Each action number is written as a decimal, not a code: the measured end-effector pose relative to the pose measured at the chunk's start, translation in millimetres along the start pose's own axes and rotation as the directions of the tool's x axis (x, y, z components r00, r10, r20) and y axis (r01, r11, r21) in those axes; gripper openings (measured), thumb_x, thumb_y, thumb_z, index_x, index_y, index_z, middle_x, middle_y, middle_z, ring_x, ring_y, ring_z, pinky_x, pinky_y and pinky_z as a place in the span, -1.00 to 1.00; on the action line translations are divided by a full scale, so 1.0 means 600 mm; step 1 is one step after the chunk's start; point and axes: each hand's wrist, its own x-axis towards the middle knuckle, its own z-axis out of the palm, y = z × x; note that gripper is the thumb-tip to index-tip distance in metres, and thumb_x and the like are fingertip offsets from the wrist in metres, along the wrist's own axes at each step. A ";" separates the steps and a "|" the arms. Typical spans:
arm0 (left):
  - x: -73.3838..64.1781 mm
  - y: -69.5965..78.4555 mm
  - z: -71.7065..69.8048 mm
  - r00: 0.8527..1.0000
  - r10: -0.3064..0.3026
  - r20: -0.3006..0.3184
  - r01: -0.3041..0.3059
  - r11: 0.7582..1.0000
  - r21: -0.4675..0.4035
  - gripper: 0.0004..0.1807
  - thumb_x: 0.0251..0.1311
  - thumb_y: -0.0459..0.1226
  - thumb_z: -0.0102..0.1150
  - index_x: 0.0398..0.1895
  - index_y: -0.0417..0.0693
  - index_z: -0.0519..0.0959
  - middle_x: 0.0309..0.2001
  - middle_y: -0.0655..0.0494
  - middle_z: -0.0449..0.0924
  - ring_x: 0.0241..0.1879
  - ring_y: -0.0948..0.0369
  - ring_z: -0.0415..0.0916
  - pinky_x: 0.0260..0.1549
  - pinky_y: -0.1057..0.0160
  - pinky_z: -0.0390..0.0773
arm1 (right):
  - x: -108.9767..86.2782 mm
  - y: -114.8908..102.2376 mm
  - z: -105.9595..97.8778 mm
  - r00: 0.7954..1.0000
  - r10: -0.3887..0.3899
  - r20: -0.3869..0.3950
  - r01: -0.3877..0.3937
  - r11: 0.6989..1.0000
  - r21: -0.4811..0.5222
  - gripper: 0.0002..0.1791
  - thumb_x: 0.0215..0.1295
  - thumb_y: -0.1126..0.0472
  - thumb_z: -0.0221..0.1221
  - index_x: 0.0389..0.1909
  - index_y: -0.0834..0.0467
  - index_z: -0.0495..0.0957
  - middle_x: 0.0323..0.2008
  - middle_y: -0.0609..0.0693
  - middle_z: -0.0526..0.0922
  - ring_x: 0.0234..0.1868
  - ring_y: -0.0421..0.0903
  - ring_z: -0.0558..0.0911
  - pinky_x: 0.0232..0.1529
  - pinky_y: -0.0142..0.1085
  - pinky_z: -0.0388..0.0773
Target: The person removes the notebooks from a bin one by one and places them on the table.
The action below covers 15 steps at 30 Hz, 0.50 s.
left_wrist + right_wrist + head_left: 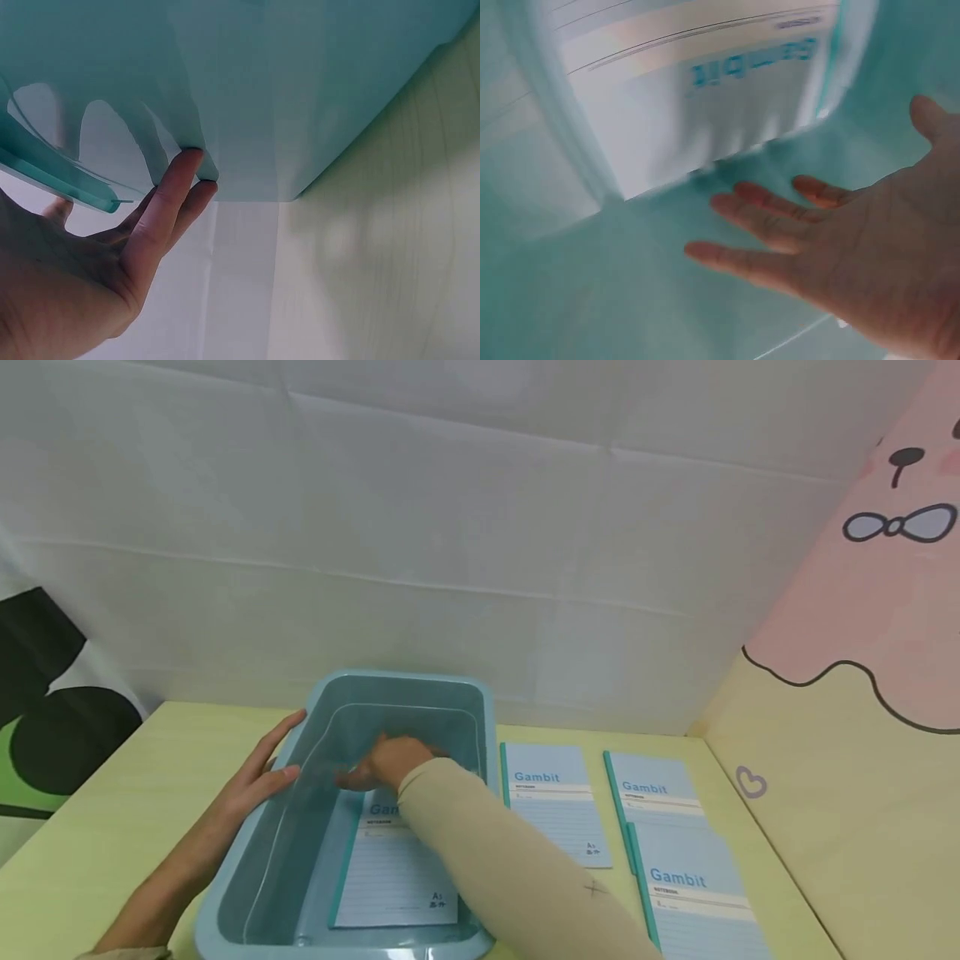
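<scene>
A light blue plastic basin [489,727] stands on the table, with a blue-and-white Gambit notebook [393,877] lying flat inside it. At the basin's left rim, my left hand [247,789] holds on, thumb over the edge; in the left wrist view its fingers [161,214] press the outer wall. Inside the basin, my right hand [397,762] is over the far end of the notebook, fingers spread and holding nothing. The right wrist view shows this hand [855,240] beside the notebook's top edge [705,150]. My right sleeve hides part of the notebook and the basin's right side.
Right of the basin lies one Gambit notebook [555,806]. Farther right, two more overlap, a rear notebook [652,785] and a front notebook [701,893]. A white sheet [450,527] hangs behind the pale yellow table [97,835]; a printed panel [825,760] stands at the right.
</scene>
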 end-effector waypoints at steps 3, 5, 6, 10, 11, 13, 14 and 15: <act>0.000 -0.001 0.000 1.000 0.004 0.000 -0.004 1.000 -0.013 -0.29 0.60 -0.01 -0.26 0.67 0.62 -0.23 0.72 0.14 -0.46 0.60 -0.45 -0.36 0.06 -0.59 0.21 | 0.003 0.008 0.012 0.998 -0.044 -0.033 0.045 0.999 0.030 0.04 0.12 -0.48 0.34 0.59 -0.23 0.22 0.47 -0.15 0.46 0.42 -0.09 0.50 0.46 0.05 0.40; 0.000 -0.001 -0.001 1.000 0.008 -0.001 -0.008 1.000 -0.018 -0.29 0.60 -0.02 -0.26 0.68 0.61 -0.22 0.72 0.15 -0.46 0.60 -0.45 -0.39 0.06 -0.61 0.17 | 0.005 0.007 0.018 0.998 -0.051 -0.033 0.051 0.999 -0.008 -0.01 0.09 -0.46 0.38 0.52 -0.19 0.33 0.37 -0.15 0.56 0.33 -0.12 0.56 0.43 0.01 0.44; 0.000 -0.001 -0.001 1.000 0.010 -0.003 -0.010 1.000 -0.019 -0.29 0.60 -0.02 -0.25 0.68 0.60 -0.22 0.72 0.15 -0.46 0.60 -0.46 -0.40 0.06 -0.61 0.16 | 0.006 0.005 0.020 0.998 -0.054 -0.034 0.053 0.998 -0.029 -0.05 0.09 -0.44 0.39 0.48 -0.17 0.39 0.32 -0.15 0.60 0.30 -0.13 0.58 0.41 0.00 0.46; 0.000 -0.001 -0.001 1.000 0.017 -0.005 -0.017 1.000 -0.018 -0.29 0.60 -0.03 -0.25 0.68 0.59 -0.22 0.73 0.16 -0.46 0.60 -0.46 -0.41 0.06 -0.64 0.14 | 0.007 -0.004 0.029 0.997 -0.066 -0.030 0.060 0.983 -0.171 -0.14 0.11 -0.46 0.36 0.38 -0.14 0.52 0.22 -0.17 0.67 0.26 -0.15 0.62 0.38 0.01 0.48; 0.000 -0.001 -0.001 1.000 0.017 -0.004 -0.017 1.000 -0.018 -0.29 0.60 -0.03 -0.25 0.68 0.59 -0.22 0.73 0.16 -0.46 0.60 -0.46 -0.41 0.06 -0.63 0.14 | 0.007 -0.005 0.032 0.996 -0.079 -0.037 0.070 0.977 -0.200 -0.15 0.12 -0.46 0.35 0.39 -0.15 0.52 0.24 -0.16 0.66 0.29 -0.14 0.61 0.38 0.03 0.48; 0.001 0.000 -0.001 1.000 0.017 -0.002 -0.017 1.000 -0.018 -0.29 0.60 -0.03 -0.25 0.68 0.59 -0.22 0.72 0.17 -0.46 0.61 -0.46 -0.43 0.06 -0.64 0.14 | 0.006 -0.006 0.037 0.993 -0.103 -0.049 0.088 0.966 -0.245 -0.15 0.14 -0.46 0.33 0.42 -0.19 0.48 0.29 -0.16 0.62 0.33 -0.13 0.58 0.37 0.06 0.48; 0.001 0.000 -0.001 1.000 0.016 -0.002 -0.016 1.000 -0.017 -0.29 0.60 -0.03 -0.25 0.68 0.60 -0.22 0.72 0.17 -0.46 0.61 -0.46 -0.43 0.06 -0.64 0.14 | 0.006 -0.006 0.039 0.992 -0.116 -0.057 0.098 0.961 -0.261 -0.14 0.14 -0.46 0.33 0.44 -0.21 0.45 0.32 -0.14 0.59 0.35 -0.12 0.56 0.37 0.08 0.47; 0.001 0.000 -0.001 1.000 0.016 -0.001 -0.016 1.000 -0.017 -0.29 0.60 -0.03 -0.25 0.68 0.60 -0.22 0.72 0.17 -0.46 0.61 -0.46 -0.43 0.06 -0.63 0.14 | 0.006 -0.006 0.042 0.990 -0.125 -0.059 0.103 0.953 -0.285 -0.10 0.15 -0.48 0.31 0.48 -0.23 0.40 0.36 -0.14 0.55 0.38 -0.12 0.53 0.37 0.09 0.47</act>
